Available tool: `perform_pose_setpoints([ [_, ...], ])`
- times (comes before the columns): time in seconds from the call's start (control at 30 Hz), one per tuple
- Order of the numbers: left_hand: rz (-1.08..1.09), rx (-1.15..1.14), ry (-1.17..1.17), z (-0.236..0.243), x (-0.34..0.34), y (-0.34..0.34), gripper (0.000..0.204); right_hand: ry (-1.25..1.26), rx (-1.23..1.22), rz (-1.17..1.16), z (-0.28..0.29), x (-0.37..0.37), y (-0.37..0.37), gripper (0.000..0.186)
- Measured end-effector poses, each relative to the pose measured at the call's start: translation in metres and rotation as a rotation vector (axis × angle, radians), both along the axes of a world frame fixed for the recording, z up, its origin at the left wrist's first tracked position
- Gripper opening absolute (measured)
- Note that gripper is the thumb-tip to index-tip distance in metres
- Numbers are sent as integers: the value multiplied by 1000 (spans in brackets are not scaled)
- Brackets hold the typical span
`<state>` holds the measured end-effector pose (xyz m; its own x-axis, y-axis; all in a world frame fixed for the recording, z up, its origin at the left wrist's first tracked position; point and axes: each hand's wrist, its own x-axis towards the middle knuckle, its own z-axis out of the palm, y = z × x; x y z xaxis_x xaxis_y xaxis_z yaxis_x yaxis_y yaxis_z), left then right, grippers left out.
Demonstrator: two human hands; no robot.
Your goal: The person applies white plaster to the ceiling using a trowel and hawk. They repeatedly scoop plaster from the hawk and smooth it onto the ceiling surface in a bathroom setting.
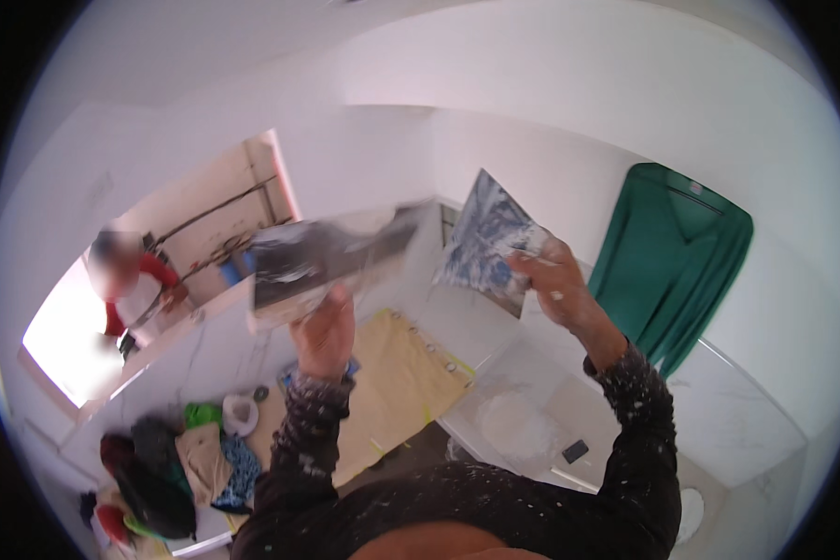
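Observation:
My left hand is raised in front of me, gripping a wide rectangular plastering blade from below. This blade is dark and shiny with white smears, and it is blurred by motion. Higher and to the right, my right hand is closed around a wide putty knife. Its flat metal face tapers to a pointed corner at the top and carries streaks of white paste. White paste also sticks to my right fingers, and white specks dot both dark sleeves. The fingers hide both handles.
A green long-sleeved top hangs on the right wall. Beyond an opening at left stands another person. Clothes are heaped at lower left beside a beige cloth. A dark phone lies on a pale surface.

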<state>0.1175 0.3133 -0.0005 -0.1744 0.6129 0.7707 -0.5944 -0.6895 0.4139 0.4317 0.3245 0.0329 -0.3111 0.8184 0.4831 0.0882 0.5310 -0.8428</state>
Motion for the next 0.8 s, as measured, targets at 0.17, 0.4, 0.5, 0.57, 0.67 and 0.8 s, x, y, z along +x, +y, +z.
perform_pose_setpoints([
  [0.17, 376, 351, 311, 21, -18, -4, 35, 277, -192, 215, -20, -57, -44, 28],
  [0.4, 534, 378, 481, 11, -66, -24, 22, 737, -459, 705, 25, -98, -90, 26],
  [0.5, 950, 349, 712, 9, -93, -28, 27, 707, -103, 407, 56, -87, -86, 18],
  [0.57, 855, 153, 556, -3, -103, -52, 25, 725, 254, 172, 75, -84, -78, 12],
  [0.67, 969, 149, 606, -13, -116, -84, 28, 735, 619, -184, 131, -82, -31, 23],
  [0.8, 903, 56, 590, -12, -146, -125, 28, 872, 767, -179, 211, -86, 30, 59],
])
